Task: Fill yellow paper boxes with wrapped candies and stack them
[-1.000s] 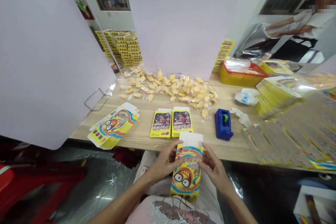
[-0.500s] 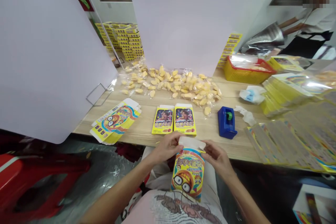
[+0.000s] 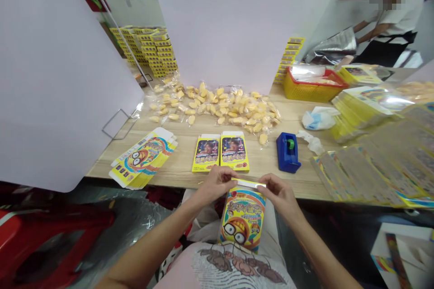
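**White flap folded down on the yellow carton [image 3: 242, 221]**

Since my last look, the white flap [image 3: 249, 184] has dropped from standing up to lying almost flat across the carton's top. From here it shows only edge-on, as a thin strip. The whole scene has also slid a little left in my view.

The left hand [image 3: 215, 185] and right hand [image 3: 280, 196] are closed on the carton's top corners, pinching the flap's ends. They cover those corners, so I cannot tell whether the flap's edge has gone inside. The carton stands slightly tilted in front of the person, off the surface and just above a pink printed shirt [image 3: 230, 264]. It is smooth printed card with a cartoon face in round glasses.

Ahead, on the pale wood-grain surface [image 3: 267, 185], two closed cartons [image 3: 205, 153] [image 3: 233, 151] lie side by side, their cover pictures blurred out. To their left is a pile of flattened carton blanks [image 3: 142, 158], and to their right a blue tape dispenser [image 3: 288, 152]. Behind them, pale yellow pieces in clear sachets [image 3: 210, 106] are heaped against a white panel [image 3: 230, 22].

Overlapping sheets of printed card [image 3: 369, 167] crowd the right side, with a yellow basket [image 3: 313, 90] beyond. A co-worker [image 3: 389, 22] stands far right, hands at a silver foil bag [image 3: 334, 45]. Another white panel [image 3: 68, 76] blocks my left side, with stacked cartons [image 3: 149, 49] showing past its edge.
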Action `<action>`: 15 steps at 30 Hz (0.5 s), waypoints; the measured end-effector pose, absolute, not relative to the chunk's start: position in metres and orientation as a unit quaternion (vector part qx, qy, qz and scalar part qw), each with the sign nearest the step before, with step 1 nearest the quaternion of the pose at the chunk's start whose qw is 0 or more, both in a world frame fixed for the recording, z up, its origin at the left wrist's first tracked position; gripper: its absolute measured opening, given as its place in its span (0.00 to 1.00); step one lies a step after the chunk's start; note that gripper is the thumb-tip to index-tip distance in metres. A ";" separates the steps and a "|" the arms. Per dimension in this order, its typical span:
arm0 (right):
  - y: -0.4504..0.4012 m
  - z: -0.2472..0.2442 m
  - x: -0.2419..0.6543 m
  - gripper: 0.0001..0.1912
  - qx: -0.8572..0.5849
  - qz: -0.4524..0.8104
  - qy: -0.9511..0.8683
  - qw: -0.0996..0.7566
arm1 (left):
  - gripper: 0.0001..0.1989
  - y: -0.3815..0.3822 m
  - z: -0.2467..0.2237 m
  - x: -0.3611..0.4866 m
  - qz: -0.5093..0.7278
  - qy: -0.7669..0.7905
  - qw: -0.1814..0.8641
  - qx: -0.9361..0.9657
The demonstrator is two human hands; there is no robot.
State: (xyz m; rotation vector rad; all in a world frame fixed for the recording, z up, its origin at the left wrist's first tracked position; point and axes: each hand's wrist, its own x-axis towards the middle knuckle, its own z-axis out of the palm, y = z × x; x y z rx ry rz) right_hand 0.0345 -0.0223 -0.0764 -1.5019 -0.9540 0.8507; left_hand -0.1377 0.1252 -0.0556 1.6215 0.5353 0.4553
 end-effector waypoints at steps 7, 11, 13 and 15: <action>-0.029 -0.074 0.030 0.10 -0.604 0.365 -0.409 0.578 | 0.06 0.123 -0.050 -0.142 0.174 0.208 0.558 0.784; -0.037 -0.087 0.021 0.07 -0.590 0.342 -0.419 0.599 | 0.05 0.117 -0.054 -0.147 0.190 0.191 0.543 0.795; -0.039 -0.089 0.015 0.06 -0.595 0.322 -0.412 0.610 | 0.06 0.114 -0.057 -0.147 0.199 0.189 0.545 0.792; -0.041 -0.088 0.011 0.06 -0.594 0.315 -0.412 0.616 | 0.08 0.111 -0.060 -0.146 0.206 0.198 0.568 0.772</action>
